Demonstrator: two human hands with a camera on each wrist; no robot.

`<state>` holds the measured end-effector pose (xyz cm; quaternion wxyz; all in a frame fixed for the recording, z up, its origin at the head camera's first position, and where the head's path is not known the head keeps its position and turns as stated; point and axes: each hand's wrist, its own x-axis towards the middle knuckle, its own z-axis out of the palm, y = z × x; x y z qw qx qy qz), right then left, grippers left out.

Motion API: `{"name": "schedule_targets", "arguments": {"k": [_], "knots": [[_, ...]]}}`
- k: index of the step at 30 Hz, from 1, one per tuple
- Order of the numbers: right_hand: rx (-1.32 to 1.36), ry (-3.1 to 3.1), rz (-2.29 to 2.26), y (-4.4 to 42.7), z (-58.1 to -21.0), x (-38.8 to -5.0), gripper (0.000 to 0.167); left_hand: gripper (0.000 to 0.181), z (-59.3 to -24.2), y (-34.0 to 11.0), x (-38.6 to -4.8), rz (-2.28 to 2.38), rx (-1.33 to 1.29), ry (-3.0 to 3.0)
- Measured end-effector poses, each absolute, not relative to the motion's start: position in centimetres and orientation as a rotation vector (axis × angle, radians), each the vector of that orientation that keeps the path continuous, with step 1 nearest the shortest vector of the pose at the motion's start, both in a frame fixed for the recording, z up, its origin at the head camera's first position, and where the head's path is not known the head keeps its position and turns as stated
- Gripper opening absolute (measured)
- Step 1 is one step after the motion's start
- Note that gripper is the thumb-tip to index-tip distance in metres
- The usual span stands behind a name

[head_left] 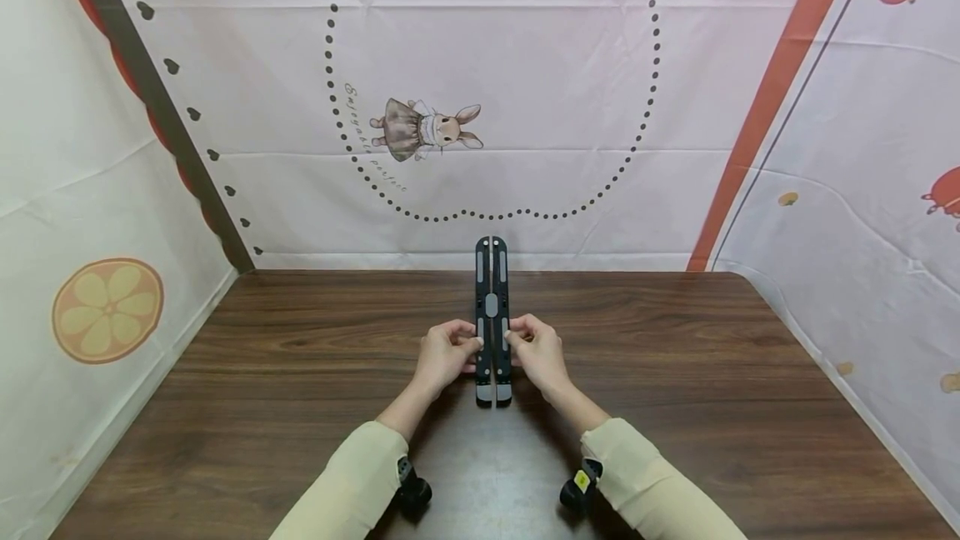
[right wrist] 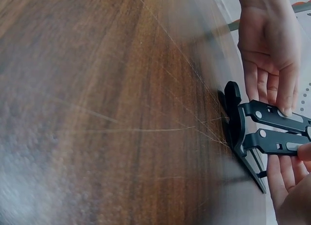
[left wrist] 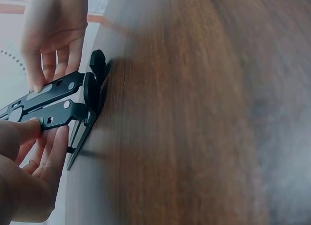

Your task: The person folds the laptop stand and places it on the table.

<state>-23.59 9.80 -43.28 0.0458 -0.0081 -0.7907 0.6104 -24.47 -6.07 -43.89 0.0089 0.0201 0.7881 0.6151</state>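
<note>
A black folding laptop stand [head_left: 501,357] with grey pads is in the middle of the head view, its two long bars side by side with a thin gap. My left hand [head_left: 444,354] pinches the left bar between thumb and fingers. On the opposite bar, my right hand [head_left: 542,357] has the same kind of pinch. The left wrist view shows the stand's bars [left wrist: 58,113] raised at a slant, with hooked ends and thin legs below near the tabletop. From the right wrist view, the thumbs lie on top of the bars [right wrist: 272,141] and the fingers underneath.
The stand is over a dark brown wooden table [head_left: 300,390]. Behind it hangs a white printed cloth [head_left: 525,90] with a rabbit figure [head_left: 427,130]. More cloth walls off the left and right sides. A black wrist camera [head_left: 412,492] sits under the left sleeve, another [head_left: 577,492] under the right.
</note>
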Motion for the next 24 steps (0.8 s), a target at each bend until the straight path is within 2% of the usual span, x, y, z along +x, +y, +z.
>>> {"name": "schedule_targets", "arguments": {"k": [24], "knots": [[-0.050, -2.408, 1.844, 9.78, -43.14, -23.56, 0.012, 0.018, -43.58, -5.08, -24.33, 1.918, 0.082, 2.504]]}}
